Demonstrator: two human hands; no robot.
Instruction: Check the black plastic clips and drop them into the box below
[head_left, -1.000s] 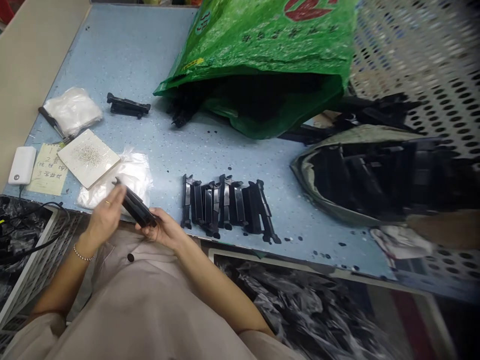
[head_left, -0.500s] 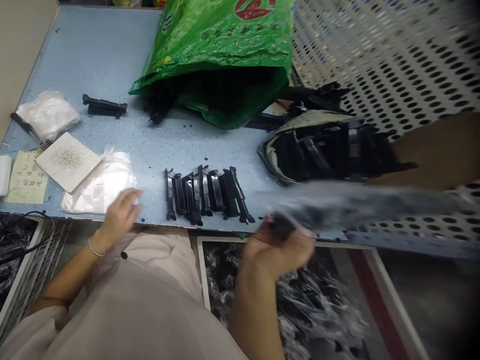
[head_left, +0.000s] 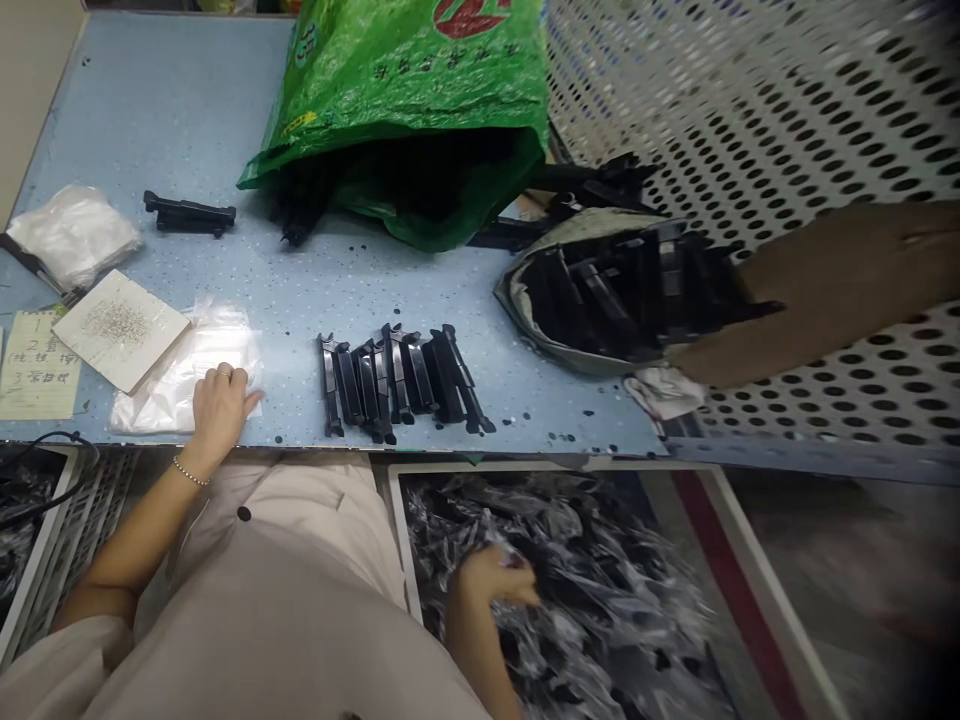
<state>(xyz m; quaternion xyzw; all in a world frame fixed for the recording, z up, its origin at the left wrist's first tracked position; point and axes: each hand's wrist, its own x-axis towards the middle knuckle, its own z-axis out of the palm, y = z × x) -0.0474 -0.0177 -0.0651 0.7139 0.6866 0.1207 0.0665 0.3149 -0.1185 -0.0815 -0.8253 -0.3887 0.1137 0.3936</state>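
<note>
My left hand (head_left: 221, 408) lies on a stack of clear plastic bags (head_left: 161, 398) at the table's front edge, fingers down and thumb apart. Over the crate of bagged black parts (head_left: 592, 590), below the table edge, is my right hand (head_left: 495, 578). Motion blurs its fingers, and I cannot make out whether a bagged part is still in them. Between the two hands, a row of black plastic parts (head_left: 401, 385) lies on the table. A square tile (head_left: 120, 330) with a speckled middle rests partly on the bag stack.
A green woven sack (head_left: 405, 90) gapes at the back, black parts in its mouth. Another open sack of black parts (head_left: 622, 300) lies right, beside brown cardboard (head_left: 832, 290) and a perforated panel (head_left: 847, 130). At left are a paired black part (head_left: 189, 214), more bags (head_left: 75, 235) and a handwritten note (head_left: 37, 370).
My right hand has moved from the table edge, where it held a bagged black part, down over the crate. My left hand has come down onto the plastic bags. The view has shifted slightly.
</note>
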